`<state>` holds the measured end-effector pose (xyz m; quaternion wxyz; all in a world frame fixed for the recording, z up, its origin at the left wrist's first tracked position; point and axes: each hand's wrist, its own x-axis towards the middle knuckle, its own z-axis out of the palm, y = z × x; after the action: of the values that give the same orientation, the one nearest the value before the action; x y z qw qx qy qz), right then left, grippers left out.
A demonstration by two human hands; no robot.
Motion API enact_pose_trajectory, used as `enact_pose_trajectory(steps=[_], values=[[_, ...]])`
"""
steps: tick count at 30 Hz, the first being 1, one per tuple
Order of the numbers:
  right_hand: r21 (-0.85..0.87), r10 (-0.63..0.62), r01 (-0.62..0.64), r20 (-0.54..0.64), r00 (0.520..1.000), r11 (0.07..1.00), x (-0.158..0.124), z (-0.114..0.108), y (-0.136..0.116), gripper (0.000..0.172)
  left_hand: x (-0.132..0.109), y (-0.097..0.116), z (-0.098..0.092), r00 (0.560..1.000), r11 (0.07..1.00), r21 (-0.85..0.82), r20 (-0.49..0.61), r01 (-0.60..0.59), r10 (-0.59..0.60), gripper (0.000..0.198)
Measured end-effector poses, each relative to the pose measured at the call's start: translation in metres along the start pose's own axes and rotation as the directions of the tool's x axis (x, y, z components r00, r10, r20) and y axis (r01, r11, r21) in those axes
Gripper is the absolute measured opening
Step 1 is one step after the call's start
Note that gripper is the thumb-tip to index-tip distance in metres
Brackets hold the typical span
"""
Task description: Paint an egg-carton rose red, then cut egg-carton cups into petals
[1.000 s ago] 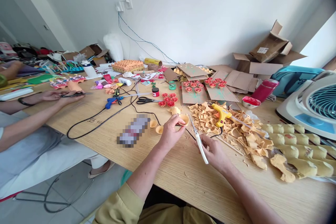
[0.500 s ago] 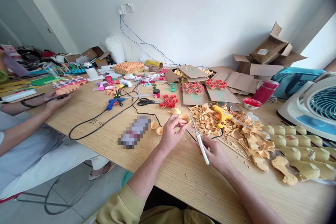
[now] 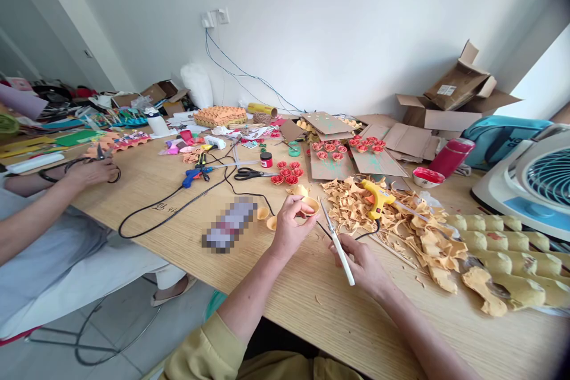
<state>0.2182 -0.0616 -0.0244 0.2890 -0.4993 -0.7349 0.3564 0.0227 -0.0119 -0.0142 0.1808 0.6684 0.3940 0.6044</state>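
In my left hand (image 3: 291, 222) is a small orange-yellow cup (image 3: 310, 206), like one cut from an egg carton, pinched by its side with the opening tilted up. My right hand (image 3: 360, 261) grips white-handled scissors (image 3: 342, 258), blades pointing up and away, just right of the cup and apart from it. The fingers hide part of the handles. Two more cut cups (image 3: 262, 213) lie left of my left hand. Beyond it is another yellow piece (image 3: 299, 190). A heap of orange carton scraps (image 3: 351, 205) spreads behind my right hand.
A yellow glue gun (image 3: 376, 199) rests on the scraps. Its black cord runs near my hands. Egg-carton trays (image 3: 503, 243) and a fan (image 3: 534, 178) stand right. Red paper flowers (image 3: 287, 173) and black scissors (image 3: 249, 174) lie ahead. A co-worker's hand (image 3: 91, 171) holds scissors at left.
The cup in my left hand has tipped and turned slightly, while the scissors stay beside it. At left, the co-worker's hands have shifted and the scissors there now point up.
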Motion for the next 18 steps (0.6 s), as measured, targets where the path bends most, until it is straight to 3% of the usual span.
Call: enact_pose_trajectory(steps=[10,14,18], values=[[-0.018,0.008,-0.008,0.013,1.000,1.000,0.0001,-0.0008,-0.0008,0.042,-0.0007,0.0082,-0.0007,0.990,0.989,0.094,0.093,-0.114,0.105,0.003],[-0.043,0.018,-0.018,0.015,1.000,0.999,0.0006,-0.0027,-0.0032,0.040,-0.0013,0.0070,-0.0006,0.989,0.984,0.121,0.090,-0.131,0.120,0.020],[-0.078,0.007,-0.006,0.009,1.000,0.997,0.0005,-0.0035,-0.0032,0.036,-0.0032,0.0048,0.0013,0.995,0.997,0.056,0.088,-0.053,0.047,0.040]])
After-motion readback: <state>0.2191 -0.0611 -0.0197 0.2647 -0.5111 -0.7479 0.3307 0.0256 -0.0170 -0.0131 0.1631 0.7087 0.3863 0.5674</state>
